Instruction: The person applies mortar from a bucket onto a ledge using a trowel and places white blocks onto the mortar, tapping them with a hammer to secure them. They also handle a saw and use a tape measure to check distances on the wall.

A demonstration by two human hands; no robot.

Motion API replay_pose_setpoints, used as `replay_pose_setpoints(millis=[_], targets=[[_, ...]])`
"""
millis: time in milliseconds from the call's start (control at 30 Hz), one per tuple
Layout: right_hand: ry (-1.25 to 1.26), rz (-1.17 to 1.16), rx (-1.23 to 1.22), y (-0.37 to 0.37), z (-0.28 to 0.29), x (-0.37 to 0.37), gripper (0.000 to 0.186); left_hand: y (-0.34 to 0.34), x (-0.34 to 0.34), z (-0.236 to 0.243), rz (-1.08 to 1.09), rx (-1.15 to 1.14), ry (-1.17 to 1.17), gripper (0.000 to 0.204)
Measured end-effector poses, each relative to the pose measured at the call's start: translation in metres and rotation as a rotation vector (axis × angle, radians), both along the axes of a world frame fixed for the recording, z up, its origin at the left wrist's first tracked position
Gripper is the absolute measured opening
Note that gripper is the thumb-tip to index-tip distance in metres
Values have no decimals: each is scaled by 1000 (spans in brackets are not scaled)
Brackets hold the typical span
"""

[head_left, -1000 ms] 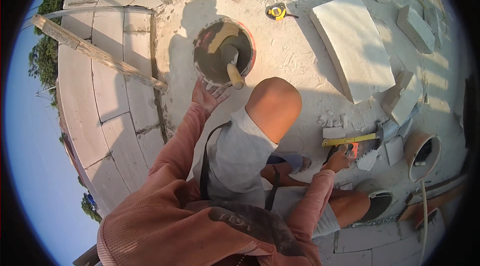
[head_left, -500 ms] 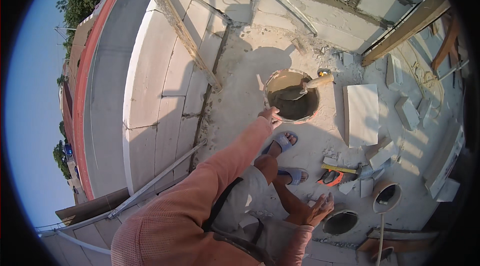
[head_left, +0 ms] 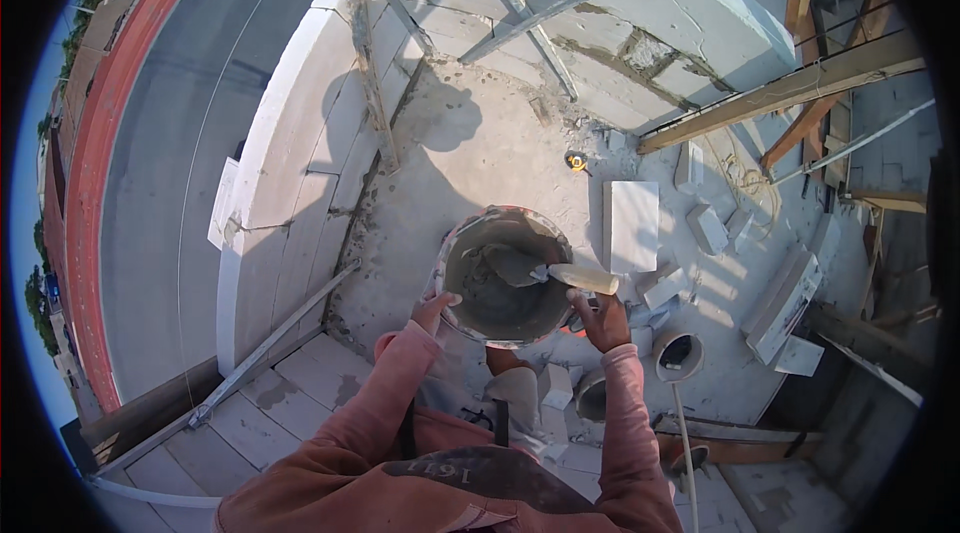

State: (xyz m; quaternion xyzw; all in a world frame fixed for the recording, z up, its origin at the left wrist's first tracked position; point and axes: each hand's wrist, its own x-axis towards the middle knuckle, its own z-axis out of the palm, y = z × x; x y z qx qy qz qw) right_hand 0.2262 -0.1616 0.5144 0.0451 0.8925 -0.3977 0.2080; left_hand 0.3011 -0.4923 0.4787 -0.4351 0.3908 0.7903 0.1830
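My left hand [head_left: 433, 311] grips the left side of a round, mortar-smeared bucket [head_left: 460, 233] held up in front of me. My right hand [head_left: 603, 321] grips its right side, fingers at the rim. Inside is grey mortar [head_left: 480, 293] with a trowel [head_left: 515, 265] in it, its pale wooden handle [head_left: 585, 278] sticking out over the rim above my right hand. The bucket hides much of my legs and the floor under it. An orange tool [head_left: 573, 330] shows partly behind the bucket's lower right edge.
A curved white block wall [head_left: 275, 183] with timber and metal braces [head_left: 520, 13] surrounds the concrete floor [head_left: 430, 183]. Loose blocks [head_left: 630, 223], a yellow tape measure [head_left: 576, 161], a coiled hose [head_left: 740, 178] and pipe openings [head_left: 680, 358] lie about. A lower grey roof [head_left: 180, 163] is beyond the wall.
I have risen from squatting and lifted the bucket off the floor toward me. My right hand left the saw and now grips the bucket opposite my left hand.
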Motion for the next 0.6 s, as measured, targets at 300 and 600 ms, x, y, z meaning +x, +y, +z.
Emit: replay_pose_setpoints(millis=[300, 600], targets=[[-222, -635, -457, -126, 40, -59, 53, -98, -29, 19, -150, -191, 48, 55], [-363, 273, -91, -233, 84, -154, 41, -211, -149, 67, -245, -361, 105, 75]])
